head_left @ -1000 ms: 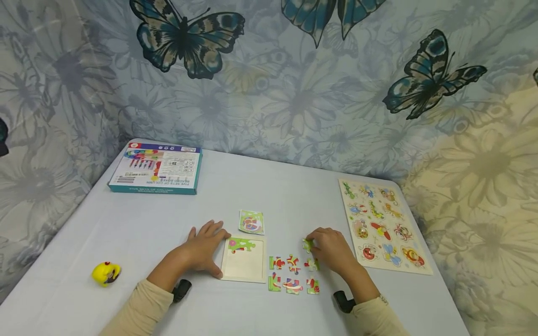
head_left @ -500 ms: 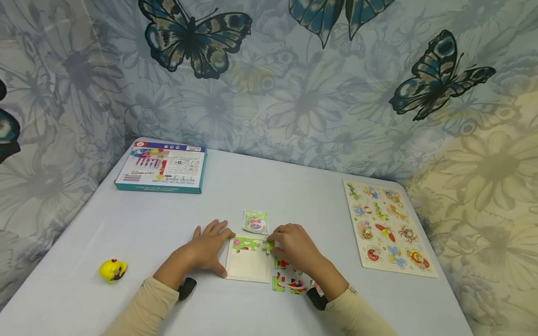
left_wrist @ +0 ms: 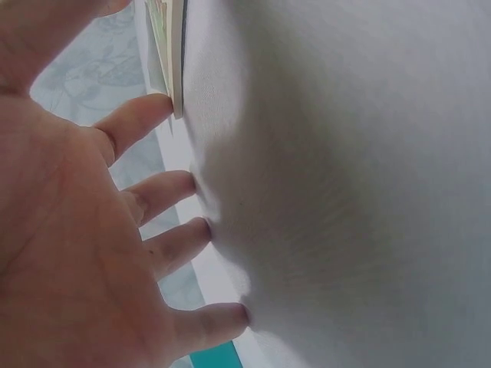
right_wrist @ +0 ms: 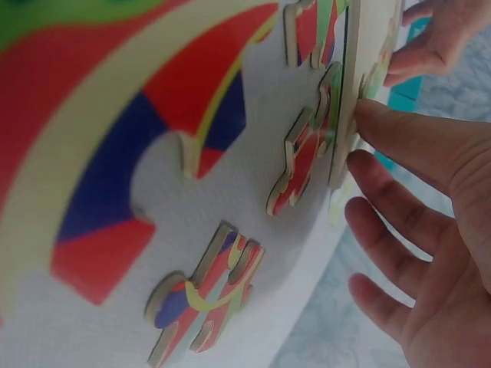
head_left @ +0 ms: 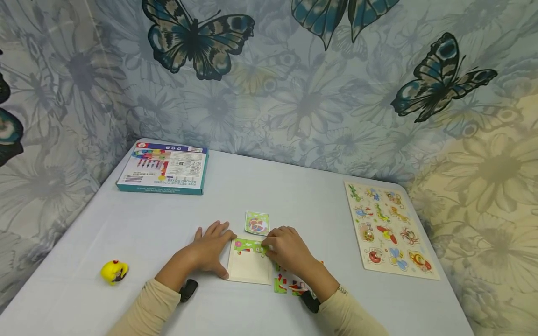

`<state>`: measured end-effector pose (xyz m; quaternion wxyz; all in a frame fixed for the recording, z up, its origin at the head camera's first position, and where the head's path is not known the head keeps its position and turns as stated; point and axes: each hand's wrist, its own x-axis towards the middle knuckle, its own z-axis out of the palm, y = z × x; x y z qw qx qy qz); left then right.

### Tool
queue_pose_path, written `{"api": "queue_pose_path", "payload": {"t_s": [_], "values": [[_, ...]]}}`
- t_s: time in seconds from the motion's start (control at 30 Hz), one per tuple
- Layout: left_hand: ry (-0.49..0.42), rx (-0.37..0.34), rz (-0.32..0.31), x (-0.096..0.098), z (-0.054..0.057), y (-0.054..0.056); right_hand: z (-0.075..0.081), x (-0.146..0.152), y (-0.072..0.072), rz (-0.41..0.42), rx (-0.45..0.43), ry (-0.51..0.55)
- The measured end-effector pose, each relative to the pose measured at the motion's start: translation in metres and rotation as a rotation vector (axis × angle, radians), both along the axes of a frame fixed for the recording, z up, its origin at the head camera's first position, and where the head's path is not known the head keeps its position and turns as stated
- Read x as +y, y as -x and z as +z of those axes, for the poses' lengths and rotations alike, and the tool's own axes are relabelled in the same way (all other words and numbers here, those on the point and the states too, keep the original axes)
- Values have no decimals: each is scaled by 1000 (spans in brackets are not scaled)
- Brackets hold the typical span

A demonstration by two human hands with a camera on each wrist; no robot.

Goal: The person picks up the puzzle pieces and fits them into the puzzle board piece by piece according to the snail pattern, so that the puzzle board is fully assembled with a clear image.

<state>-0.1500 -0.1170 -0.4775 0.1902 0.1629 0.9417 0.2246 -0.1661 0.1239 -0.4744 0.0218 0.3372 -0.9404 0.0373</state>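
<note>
Left hand (head_left: 208, 249) splayed against pale square wooden tray (head_left: 250, 271). Right hand (head_left: 291, 249) masks right end of green jigsaw strip (head_left: 249, 245) inside tray's far edge; pinching or not, cannot tell. Loose red-green pieces (head_left: 280, 283) half hidden.

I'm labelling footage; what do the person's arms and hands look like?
Left hand and right hand are gloveless. Left sleeve and right sleeve are plain beige. Each wrist wears a black device; the right also has a thin patterned band.
</note>
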Motion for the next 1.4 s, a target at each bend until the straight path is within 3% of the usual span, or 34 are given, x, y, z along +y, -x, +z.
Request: {"api": "queue_pose_path", "payload": {"t_s": [0.2,0.4,0.73,0.97,1.17,1.4], "values": [[6,-9,-1,1,0,-1,0,3,-1,6,-37,19],[0,-3,-6,0,1,-1,4,19,-4,23,-91,109],[-2,-4,-6,-1,4,-1,5,46,-25,-53,-153,107],[-9,-6,-7,0,5,0,0,50,-28,-48,-112,98],[-17,-13,-5,-2,3,1,-1,49,-28,-73,-132,112],[-11,-9,-11,-3,1,2,2,44,-24,-40,-93,124]]}}
